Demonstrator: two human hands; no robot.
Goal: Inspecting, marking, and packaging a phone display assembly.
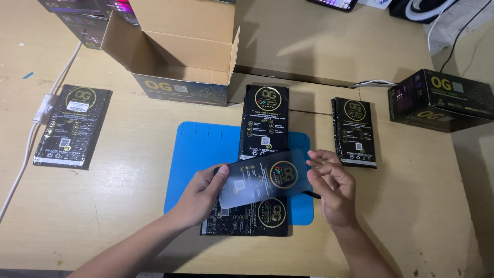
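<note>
My left hand (201,195) and my right hand (333,185) hold a thin translucent screen protector sheet (265,177) with a round gold emblem between them, just above a blue work mat (198,149). The left thumb presses its left end; the right fingertips pinch its right end. Under the sheet a black bubble-wrap pouch (252,219) lies on the mat's front edge. Another black pouch (265,121) lies lengthwise at the mat's far edge.
An open cardboard box (180,54) stands at the back. One black pouch (73,126) lies at the left beside a white cable (41,110), another pouch (354,131) at the right. A closed black box (442,100) sits at the far right.
</note>
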